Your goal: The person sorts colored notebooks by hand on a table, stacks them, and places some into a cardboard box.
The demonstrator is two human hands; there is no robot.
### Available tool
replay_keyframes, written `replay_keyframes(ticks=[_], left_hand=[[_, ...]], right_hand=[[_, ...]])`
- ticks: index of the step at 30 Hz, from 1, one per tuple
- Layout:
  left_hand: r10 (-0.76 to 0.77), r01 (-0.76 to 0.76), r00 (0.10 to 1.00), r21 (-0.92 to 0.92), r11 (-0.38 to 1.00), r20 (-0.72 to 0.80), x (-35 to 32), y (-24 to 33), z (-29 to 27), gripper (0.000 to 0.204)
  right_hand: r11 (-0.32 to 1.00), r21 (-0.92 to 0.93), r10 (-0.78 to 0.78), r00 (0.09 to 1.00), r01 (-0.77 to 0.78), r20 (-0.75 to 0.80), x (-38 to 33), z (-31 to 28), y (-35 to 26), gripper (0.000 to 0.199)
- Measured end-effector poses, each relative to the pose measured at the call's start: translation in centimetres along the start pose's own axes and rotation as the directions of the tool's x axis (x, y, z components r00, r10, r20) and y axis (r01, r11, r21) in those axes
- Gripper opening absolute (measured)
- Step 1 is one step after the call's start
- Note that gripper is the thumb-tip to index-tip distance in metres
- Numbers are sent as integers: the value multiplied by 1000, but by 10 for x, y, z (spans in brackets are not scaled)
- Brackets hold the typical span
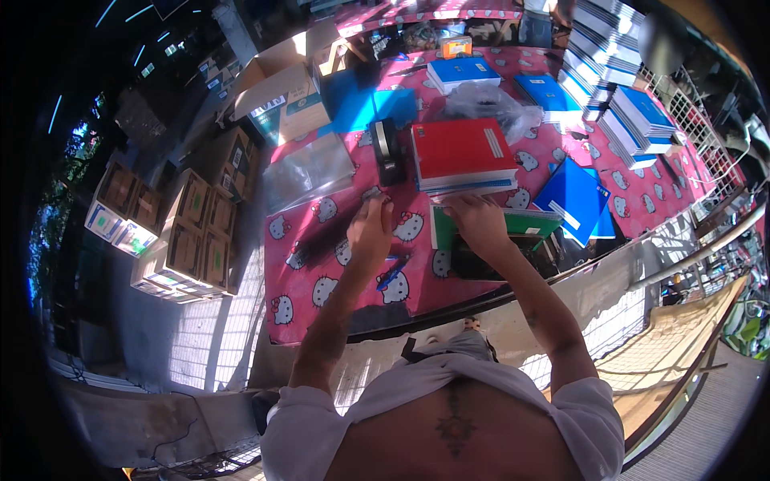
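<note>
My left hand (371, 230) is over the pink patterned tablecloth (325, 264), its fingers curled together; anything between them is too small to make out. My right hand (479, 224) is closed at the upper edge of a green notebook (536, 220), just in front of a stack topped by a red notebook (461, 150). Under that hand the green notebook partly covers a dark open box or tray (513, 258). A long black tool with a pale strip (387, 152) stands left of the red stack. Nearer me lies a blue pen (391, 275).
Clear plastic sleeves (309, 172) lie at the table's left, before an open carton (289, 92). Blue notebooks (573, 196) lie at the right, with tall notebook stacks (601, 56) behind. Crumpled plastic (489, 103) sits behind the red stack. Cardboard boxes (188, 232) stand on the left floor.
</note>
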State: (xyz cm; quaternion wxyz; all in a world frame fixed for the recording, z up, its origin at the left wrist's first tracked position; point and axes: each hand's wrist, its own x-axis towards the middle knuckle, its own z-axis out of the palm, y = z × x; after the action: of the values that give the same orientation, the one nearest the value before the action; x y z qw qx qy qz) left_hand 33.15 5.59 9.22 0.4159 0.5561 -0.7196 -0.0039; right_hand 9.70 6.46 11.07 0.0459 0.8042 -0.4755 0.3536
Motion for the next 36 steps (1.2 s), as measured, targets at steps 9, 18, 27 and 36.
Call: replay_keyframes(ticks=[9,18,27,36], left_hand=[[-24,54,997,-474,879,69,-15,35,10,27],[92,-56,994,-471,880,53,-8,21,25,20],[94,-49,985,-291,955,143,9,22,23,16],[157,-110,976,-281,953,151,23,8,25,17]], right_hand=[[998,6,56,998,-56,-32,7,-3,-9,15],[999,25,27,999,-27,-31,9,-1,-6,16],[996,48,69,997,-70,26,11,-2,-3,15],[996,64,64,998,-65,25,12,-7,-8,16]])
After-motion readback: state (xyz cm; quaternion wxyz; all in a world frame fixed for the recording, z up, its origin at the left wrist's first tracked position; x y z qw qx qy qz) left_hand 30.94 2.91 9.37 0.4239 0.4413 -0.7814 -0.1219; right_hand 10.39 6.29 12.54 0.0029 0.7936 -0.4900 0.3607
